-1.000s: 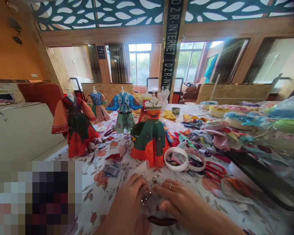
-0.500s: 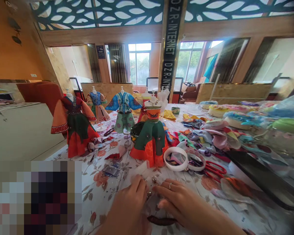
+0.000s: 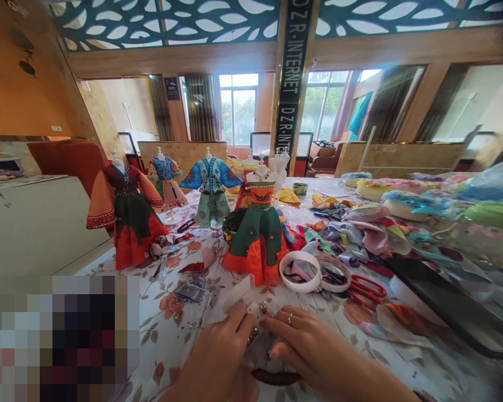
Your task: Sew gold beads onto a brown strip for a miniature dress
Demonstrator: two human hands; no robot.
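My left hand and my right hand rest close together on the floral tablecloth at the near edge. Between their fingertips lies a small clear packet of beads and sequins, which both hands pinch. The right hand wears a ring. A dark red fabric piece lies under the hands. Just beyond stands a small mannequin in a green and orange dress.
More dressed mannequins stand behind: a red and green one and a blue one. White tape rings, red scissors, fabric scraps and ribbon rolls fill the right side. A black tray edge runs along the right.
Both hands have drawn slightly nearer together over the packet; the beads seen between the fingers earlier are now mostly covered. Everything else stays put.
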